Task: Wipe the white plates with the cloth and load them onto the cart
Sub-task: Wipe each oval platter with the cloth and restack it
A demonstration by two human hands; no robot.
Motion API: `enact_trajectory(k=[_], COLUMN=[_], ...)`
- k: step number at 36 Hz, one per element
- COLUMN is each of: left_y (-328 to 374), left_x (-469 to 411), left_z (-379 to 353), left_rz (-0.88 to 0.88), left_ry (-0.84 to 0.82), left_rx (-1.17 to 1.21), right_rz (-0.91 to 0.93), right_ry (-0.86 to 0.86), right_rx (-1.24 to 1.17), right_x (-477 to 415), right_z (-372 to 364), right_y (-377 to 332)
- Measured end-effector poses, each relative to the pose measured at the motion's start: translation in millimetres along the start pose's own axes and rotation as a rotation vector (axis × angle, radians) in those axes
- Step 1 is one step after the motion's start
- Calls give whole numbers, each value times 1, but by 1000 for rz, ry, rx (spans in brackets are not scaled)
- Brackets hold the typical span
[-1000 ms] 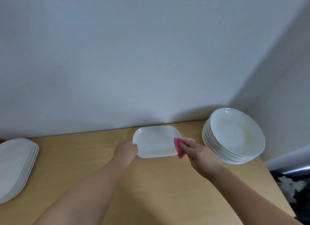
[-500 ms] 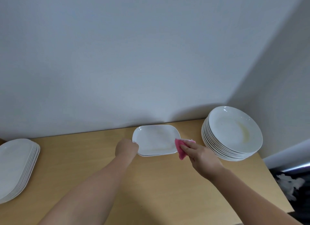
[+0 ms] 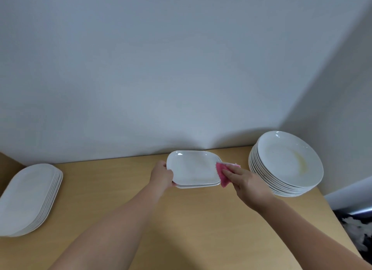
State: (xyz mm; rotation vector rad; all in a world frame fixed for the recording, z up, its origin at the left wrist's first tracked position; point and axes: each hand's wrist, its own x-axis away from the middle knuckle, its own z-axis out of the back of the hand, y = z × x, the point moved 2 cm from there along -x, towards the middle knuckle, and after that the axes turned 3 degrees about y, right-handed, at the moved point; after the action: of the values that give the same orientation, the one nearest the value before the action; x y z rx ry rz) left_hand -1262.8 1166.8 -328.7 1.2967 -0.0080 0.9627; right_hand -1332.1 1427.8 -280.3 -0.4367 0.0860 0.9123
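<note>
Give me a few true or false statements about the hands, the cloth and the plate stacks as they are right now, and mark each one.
1. The left hand grips the left edge of the oblong plate. True.
2. The right hand holds a pink cloth at that plate's right edge. True.
3. The top plate of the round stack bears a yellowish smear. True.
4. The round stack stands to the left of both hands. False: it is to their right; the oblong stack is on the left.
5. The cloth covers the middle of the oblong plate. False: it sits at the right edge, and the middle is bare.
</note>
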Motion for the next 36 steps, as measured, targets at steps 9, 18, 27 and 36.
enact_trajectory(k=[9,18,27,36], left_y=[-25,-78,-128,-142], left_x=[23,44,60,57], left_z=[54,139,188,195], left_rz=[-57,-23,71,87], left_ry=[43,127,155,158], left_rx=[146,115,101,91], right_rz=[60,161,214,191], right_ry=[66,-91,-245,-342], right_rx=[1,-44,-18,36], right_x=[-29,-61,-66,-67], right_z=[10,-34,-95,-122], right_y=[-42,-130,-193,-205])
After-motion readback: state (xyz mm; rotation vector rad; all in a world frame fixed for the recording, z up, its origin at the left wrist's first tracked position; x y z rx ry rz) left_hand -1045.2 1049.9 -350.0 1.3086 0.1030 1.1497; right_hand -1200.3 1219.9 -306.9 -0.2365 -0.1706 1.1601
